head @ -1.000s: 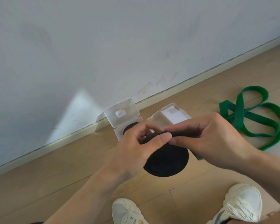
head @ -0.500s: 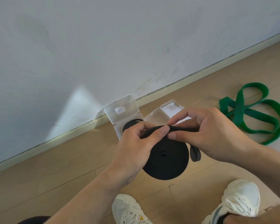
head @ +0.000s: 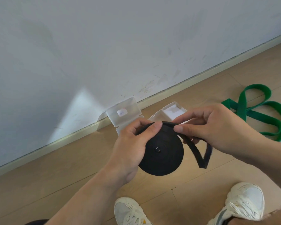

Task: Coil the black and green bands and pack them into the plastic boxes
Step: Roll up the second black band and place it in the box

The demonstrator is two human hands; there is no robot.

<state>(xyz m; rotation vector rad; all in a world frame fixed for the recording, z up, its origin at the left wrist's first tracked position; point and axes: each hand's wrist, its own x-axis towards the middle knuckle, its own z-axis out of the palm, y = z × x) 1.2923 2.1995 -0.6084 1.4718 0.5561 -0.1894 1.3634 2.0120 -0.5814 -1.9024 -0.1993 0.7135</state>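
Note:
A black band (head: 162,153) is wound into a flat disc held upright above the floor. My left hand (head: 133,143) grips the disc from its left side, thumb on the top rim. My right hand (head: 217,129) pinches the band's loose tail at the top of the coil; a short loop of tail hangs down to the right. Two clear plastic boxes stand open behind my hands by the skirting: the left box (head: 123,112) and the right box (head: 173,109), both partly hidden. A green band (head: 256,111) lies uncoiled on the floor at the right.
A white wall and skirting board (head: 71,137) run diagonally behind the boxes. The floor is light wood planks. My two white shoes (head: 245,202) show at the bottom edge.
The coil has turned to face the camera more fully, and my right hand has lifted, leaving a longer loop of black tail hanging to the right.

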